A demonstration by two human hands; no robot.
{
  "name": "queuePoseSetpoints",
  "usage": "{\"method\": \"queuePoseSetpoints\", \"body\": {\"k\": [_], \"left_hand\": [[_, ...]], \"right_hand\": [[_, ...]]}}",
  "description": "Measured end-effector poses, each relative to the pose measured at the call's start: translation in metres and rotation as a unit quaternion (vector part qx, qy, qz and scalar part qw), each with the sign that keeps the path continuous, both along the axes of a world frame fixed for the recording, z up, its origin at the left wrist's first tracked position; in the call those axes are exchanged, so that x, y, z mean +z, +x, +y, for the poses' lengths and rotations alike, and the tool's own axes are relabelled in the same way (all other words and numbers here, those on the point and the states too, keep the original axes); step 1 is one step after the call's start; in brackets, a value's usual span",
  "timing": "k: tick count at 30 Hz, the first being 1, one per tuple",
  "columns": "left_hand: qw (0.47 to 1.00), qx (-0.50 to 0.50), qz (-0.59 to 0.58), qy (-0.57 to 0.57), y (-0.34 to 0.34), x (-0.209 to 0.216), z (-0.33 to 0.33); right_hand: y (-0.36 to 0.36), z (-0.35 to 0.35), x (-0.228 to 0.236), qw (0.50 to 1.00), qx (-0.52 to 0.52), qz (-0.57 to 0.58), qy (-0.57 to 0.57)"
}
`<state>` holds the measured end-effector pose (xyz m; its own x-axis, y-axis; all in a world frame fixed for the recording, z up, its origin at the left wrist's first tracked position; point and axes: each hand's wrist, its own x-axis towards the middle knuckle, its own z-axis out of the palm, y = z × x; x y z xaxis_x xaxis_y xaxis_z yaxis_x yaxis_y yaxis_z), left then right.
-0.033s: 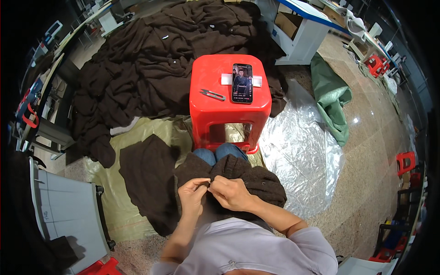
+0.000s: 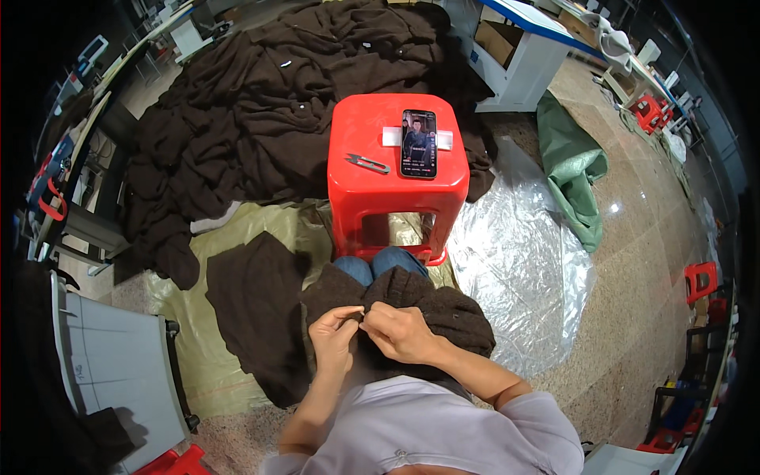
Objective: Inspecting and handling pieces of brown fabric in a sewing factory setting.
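Across my lap lies a dark brown knit garment (image 2: pixel 461 318), bunched over my jeans. My left hand (image 2: pixel 334 336) pinches a bit of this dark cloth between thumb and fingers. Right beside it, with fingertips almost meeting, my right hand (image 2: pixel 398 331) is closed in a pinch; whatever is between its fingers is too small to make out. Beyond my knees stands a red plastic stool (image 2: pixel 360 119). On its top are thread snips (image 2: pixel 367 164) and a phone (image 2: pixel 419 144) with a lit screen, lying over a white strip (image 2: pixel 391 137).
A large heap of dark brown cloth (image 2: pixel 261 95) covers the floor beyond the stool. Left of my lap, another brown piece (image 2: pixel 257 305) lies on yellowish sheeting (image 2: pixel 198 348). Clear plastic (image 2: pixel 514 253) and green sheeting (image 2: pixel 566 166) spread rightward. A grey panel (image 2: pixel 119 364) stands near left.
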<state>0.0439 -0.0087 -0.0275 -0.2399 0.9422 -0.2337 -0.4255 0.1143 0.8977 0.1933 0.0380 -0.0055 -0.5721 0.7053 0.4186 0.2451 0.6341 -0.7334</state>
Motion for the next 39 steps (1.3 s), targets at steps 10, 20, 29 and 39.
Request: {"method": "queuePoseSetpoints", "body": {"k": [10, 20, 29, 39], "left_hand": [[1.0, 0.025, -0.01, 0.013, -0.045, 0.013, 0.009], [0.987, -0.035, -0.155, 0.026, -0.035, 0.04, -0.004], [0.992, -0.12, 0.048, 0.01, 0.001, 0.043, 0.0], [0.996, -0.047, 0.046, 0.064, -0.008, 0.019, -0.008]], "right_hand": [[0.05, 0.024, -0.003, 0.994, -0.027, -0.033, -0.105], [0.089, 0.021, -0.006, 0.932, -0.19, 0.109, -0.29], [0.029, -0.016, 0.024, 0.989, -0.054, 0.046, 0.128], [0.015, -0.007, 0.014, 0.996, -0.011, 0.085, -0.029]]}}
